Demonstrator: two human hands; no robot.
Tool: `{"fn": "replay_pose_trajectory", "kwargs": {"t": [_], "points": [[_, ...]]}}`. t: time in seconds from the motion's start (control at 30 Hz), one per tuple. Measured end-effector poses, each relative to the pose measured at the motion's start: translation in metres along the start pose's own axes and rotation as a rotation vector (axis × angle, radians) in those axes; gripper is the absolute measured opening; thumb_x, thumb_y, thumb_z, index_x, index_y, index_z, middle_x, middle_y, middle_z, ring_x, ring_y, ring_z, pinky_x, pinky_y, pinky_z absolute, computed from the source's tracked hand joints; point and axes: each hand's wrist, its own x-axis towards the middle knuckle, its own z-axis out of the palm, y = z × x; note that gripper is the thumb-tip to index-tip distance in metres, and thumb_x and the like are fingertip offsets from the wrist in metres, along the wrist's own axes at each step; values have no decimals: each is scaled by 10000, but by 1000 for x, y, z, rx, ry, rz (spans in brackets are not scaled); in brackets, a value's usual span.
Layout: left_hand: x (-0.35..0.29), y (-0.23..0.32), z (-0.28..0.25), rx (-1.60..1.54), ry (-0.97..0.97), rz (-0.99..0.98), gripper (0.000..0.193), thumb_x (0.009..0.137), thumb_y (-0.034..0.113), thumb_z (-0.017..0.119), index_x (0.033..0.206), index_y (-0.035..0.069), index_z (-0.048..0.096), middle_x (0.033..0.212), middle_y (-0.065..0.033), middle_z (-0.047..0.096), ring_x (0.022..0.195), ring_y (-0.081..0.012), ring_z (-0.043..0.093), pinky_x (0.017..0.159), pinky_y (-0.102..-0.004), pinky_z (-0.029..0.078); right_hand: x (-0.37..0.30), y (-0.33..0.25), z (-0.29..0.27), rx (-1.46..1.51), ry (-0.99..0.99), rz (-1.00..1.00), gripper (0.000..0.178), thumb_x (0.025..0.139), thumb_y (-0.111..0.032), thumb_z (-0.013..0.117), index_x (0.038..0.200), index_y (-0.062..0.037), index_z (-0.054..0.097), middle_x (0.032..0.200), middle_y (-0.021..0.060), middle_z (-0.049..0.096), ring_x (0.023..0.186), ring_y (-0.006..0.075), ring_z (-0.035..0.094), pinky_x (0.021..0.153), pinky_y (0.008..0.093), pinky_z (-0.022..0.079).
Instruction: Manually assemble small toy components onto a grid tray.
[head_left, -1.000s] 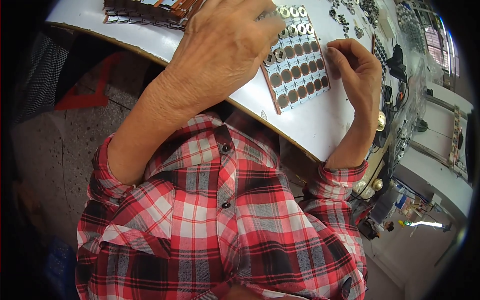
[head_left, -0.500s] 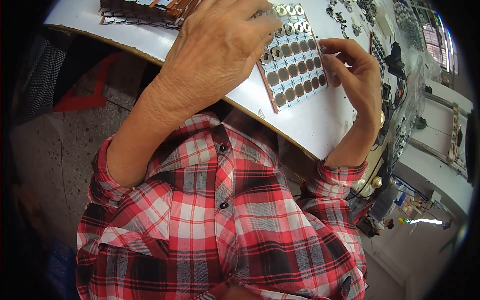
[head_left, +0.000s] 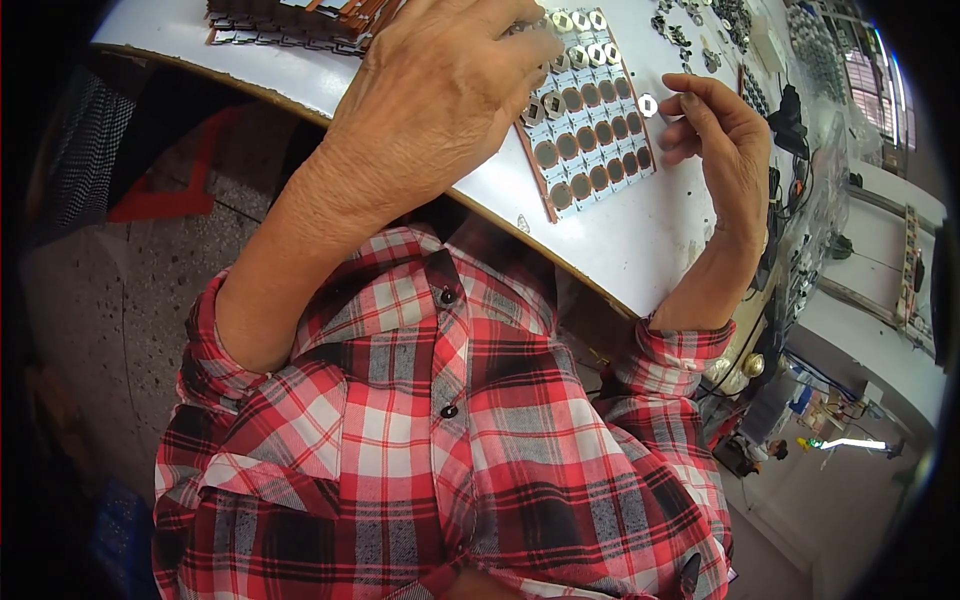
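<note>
A flat panel of small joined circuit boards (head_left: 600, 140) lies at a slant on the white table. Rows of dark round pads show on its near part; silvery metal clips (head_left: 597, 55) sit on the far rows and on two spots at the left. My left hand (head_left: 430, 110) covers the panel's far left side, its fingers bent down in a closed grasp; whatever is between them is hidden. Just past the panel's right edge is a loose silvery clip (head_left: 647, 105). Beside it my right hand (head_left: 715, 130) is open, fingers curved and apart, near the clip but not gripping it.
At the far left is a stack of brown-edged boards (head_left: 290, 28). Small dark and metal parts (head_left: 675, 30) lie scattered at the back right, near a black object with cables (head_left: 790, 125). The table's front edge (head_left: 545, 238) runs slantwise before me.
My right hand has drawn back to the right from the panel's edge and its fingers have spread. The loose clip now shows beside the panel. My left hand has hardly moved.
</note>
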Motion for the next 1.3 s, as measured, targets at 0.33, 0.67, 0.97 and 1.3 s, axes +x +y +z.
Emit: {"fn": "replay_pose_trajectory", "kwargs": {"t": [0.33,0.67,0.97,1.3], "points": [[28,24,-26,-12,-484,-454,225,901,32,674,1121,-15,675,1114,-173,636,1093,-323,613,965,-437,469,0,-1,7,-188,-105,20,154,947,-163,751,961,-10,746,791,9,688,615,49,582,512,203,453],[28,24,-24,43,-498,-405,261,924,116,692,1158,1,682,1151,-173,633,1111,-325,608,974,-437,462,-1,-1,20,-148,102,-109,148,968,-93,705,1077,4,727,793,7,684,633,51,583,519,205,446],[28,25,-28,-9,-544,-451,358,903,199,731,1209,18,692,1240,-185,623,1198,-328,574,1041,-441,420,-1,-1,20,-121,32,-179,197,998,-71,663,1167,15,720,836,5,657,646,36,558,531,202,450],[21,21,-23,-26,-533,-466,440,853,246,777,1212,9,686,1228,-203,616,1193,-338,571,1036,-451,423,-14,-19,57,201,-185,-107,164,970,-72,711,1113,8,728,813,15,702,604,27,599,451,165,451]]}}
